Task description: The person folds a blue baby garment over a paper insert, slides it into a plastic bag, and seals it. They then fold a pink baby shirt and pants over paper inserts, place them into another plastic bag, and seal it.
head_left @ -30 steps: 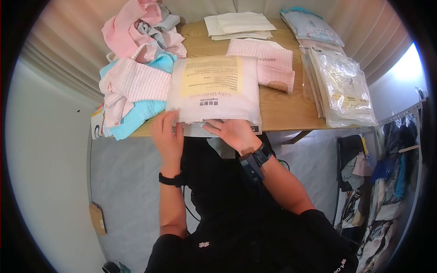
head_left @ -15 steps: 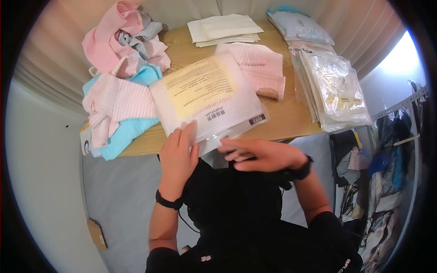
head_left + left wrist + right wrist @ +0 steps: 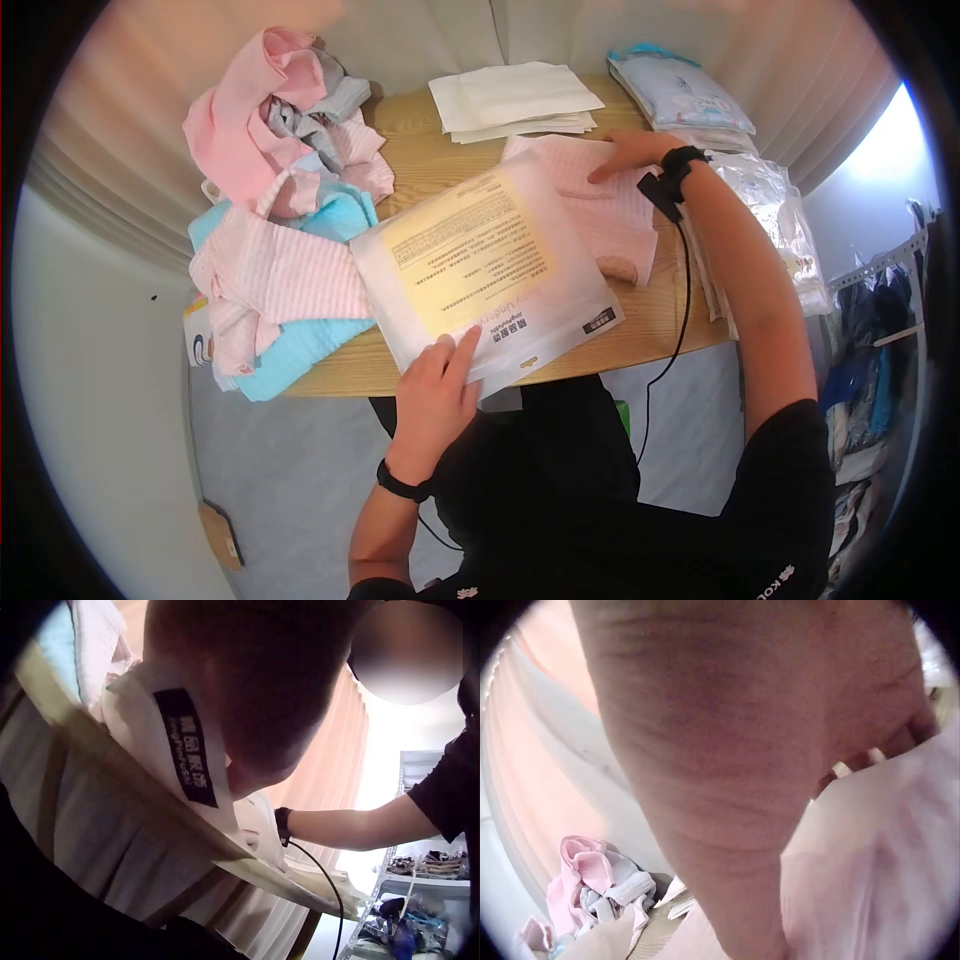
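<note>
A frosted plastic garment bag (image 3: 550, 340) with a yellow printed panel lies askew on the table, its near corner past the front edge. My left hand (image 3: 432, 405) rests on the bag's near left part, index finger straight on the printed face. Farther back and to the right, my right hand (image 3: 640, 152) grips the far right edge of a folded pink striped garment (image 3: 600, 220). The thumb lies over the cloth, and in the right wrist view the fingertips (image 3: 841, 769) show curled at the fabric's edge. The bag overlaps part of this garment.
Loose baby clothes, pink (image 3: 240, 120), striped and turquoise (image 3: 300, 355), are heaped at the left. White sheets (image 3: 515, 98) lie at the back. Filled clear bags (image 3: 685, 90) line the right side. A black cable (image 3: 685, 300) hangs from my right wrist.
The bag has turned askew and its near edge now lies flatter. My right hand has left that edge and reached back right onto the pink garment. My left hand has shifted onto the bag's face.
</note>
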`<state>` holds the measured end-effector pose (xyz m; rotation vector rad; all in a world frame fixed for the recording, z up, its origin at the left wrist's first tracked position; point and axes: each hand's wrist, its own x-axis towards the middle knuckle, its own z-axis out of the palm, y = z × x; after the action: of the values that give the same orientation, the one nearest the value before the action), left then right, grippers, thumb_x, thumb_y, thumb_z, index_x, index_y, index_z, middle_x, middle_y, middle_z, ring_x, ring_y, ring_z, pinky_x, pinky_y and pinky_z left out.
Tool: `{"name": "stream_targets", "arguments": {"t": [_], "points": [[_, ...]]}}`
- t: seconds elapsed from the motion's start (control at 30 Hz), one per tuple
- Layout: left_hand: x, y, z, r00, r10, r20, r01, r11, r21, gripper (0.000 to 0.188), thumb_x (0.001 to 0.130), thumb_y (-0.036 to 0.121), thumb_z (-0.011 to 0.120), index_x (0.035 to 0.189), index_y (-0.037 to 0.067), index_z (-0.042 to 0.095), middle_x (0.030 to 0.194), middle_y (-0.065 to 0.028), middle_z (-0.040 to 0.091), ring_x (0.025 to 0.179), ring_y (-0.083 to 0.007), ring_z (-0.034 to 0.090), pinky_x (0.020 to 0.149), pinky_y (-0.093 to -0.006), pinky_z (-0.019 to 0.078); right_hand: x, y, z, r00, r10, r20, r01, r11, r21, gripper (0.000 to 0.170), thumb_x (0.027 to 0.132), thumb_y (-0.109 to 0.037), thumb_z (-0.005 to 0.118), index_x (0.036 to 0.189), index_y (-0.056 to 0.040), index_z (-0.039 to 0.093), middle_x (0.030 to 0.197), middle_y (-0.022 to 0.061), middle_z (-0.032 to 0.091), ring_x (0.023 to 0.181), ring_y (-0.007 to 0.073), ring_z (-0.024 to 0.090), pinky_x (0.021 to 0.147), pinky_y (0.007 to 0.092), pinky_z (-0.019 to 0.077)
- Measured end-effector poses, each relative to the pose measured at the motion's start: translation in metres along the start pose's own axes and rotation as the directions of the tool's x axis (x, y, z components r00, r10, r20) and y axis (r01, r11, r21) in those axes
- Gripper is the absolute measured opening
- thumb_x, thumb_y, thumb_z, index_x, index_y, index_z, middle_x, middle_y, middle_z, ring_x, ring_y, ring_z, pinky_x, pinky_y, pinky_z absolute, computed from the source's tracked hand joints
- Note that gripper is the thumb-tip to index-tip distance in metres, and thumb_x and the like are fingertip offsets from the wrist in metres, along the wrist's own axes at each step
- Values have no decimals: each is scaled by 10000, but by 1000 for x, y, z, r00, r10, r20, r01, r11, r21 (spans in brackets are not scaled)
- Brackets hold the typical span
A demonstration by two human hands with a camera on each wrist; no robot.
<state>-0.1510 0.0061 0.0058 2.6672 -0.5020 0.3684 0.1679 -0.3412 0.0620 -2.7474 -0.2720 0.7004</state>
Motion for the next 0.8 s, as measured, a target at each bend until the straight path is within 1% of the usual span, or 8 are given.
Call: {"name": "stream_targets", "arguments": {"t": [0.07, 0.17, 0.2, 0.33, 0.43, 0.67, 0.73, 0.8], "points": [[3, -2, 2, 999, 21, -35, -21, 1000, 8, 650, 721, 103, 771, 1348, 83, 599, 1050, -114, 567, 888, -278, 614, 772, -386, 533, -16, -4, -7, 978, 120, 172, -126, 992, 22, 1098, 651, -561, 876, 1462, 33, 435, 1372, 205, 584, 1253, 298, 576, 1009, 360, 476], [9, -2, -4, 997, 48, -65, -47, 999, 26, 590, 724, 105, 777, 1293, 69, 621, 1027, -107, 563, 891, -284, 607, 765, -390, 525, -45, -10, 1, 945, 302, 125, -314, 945, 90, 1033, 640, -549, 888, 1396, 45, 511, 1298, 180, 634, 1148, 260, 633, 909, 346, 524], [13, -1, -6, 996, 57, -74, -55, 998, 34, 563, 727, 104, 777, 1269, 64, 631, 1019, -104, 562, 891, -288, 604, 762, -394, 522, -53, -3, 8, 964, 242, 112, -254, 961, 110, 913, 649, -599, 867, 1278, 26, 647, 1186, 149, 698, 1017, 242, 677, 827, 329, 524], [22, -5, -22, 998, 59, -35, -60, 998, -25, 374, 801, 87, 722, 1167, 44, 659, 942, -128, 586, 850, -325, 619, 733, -422, 516, -83, 14, 46, 949, 254, 185, -314, 800, 512, 708, 744, -395, 879, 1280, 4, 645, 1185, 127, 698, 1024, 225, 679, 832, 323, 537], [40, -3, -57, 998, -56, -15, 54, 992, -113, 303, 875, 79, 657, 1169, 6, 657, 939, -191, 630, 848, -383, 645, 750, -446, 521, -116, 22, 75, 956, 73, 283, -277, 533, 799, 604, 828, -259, 821, 1321, 6, 594, 1231, 115, 682, 1034, 218, 691, 853, 341, 564], [79, 12, -113, 989, -46, -140, 11, 970, -242, 257, 959, 89, 555, 1159, -35, 657, 919, -254, 671, 837, -400, 647, 746, -439, 505, -214, 8, 121, 999, 43, 1, -9, 199, 980, 454, 917, -89, 696, 1328, 37, 547, 1185, 129, 680, 1016, 200, 700, 838, 307, 597], [81, 10, -108, 984, -36, -176, -7, 971, -239, 270, 986, 115, 551, 1200, -4, 665, 755, -212, 645, 649, -310, 622, 633, -376, 470, -244, 12, 126, 987, 140, -84, 47, 245, 968, 432, 921, -73, 681, 1318, 46, 560, 1184, 134, 678, 987, 199, 701, 828, 314, 595], [85, 17, -107, 976, -66, -207, 24, 980, -195, 267, 966, 109, 544, 1160, -31, 663, 863, -258, 675, 781, -404, 654, 721, -450, 508, -270, 30, 136, 955, 226, -193, 126, 280, 952, 387, 929, -71, 664, 1290, 50, 591, 1169, 128, 684, 953, 185, 696, 833, 319, 586]]}}
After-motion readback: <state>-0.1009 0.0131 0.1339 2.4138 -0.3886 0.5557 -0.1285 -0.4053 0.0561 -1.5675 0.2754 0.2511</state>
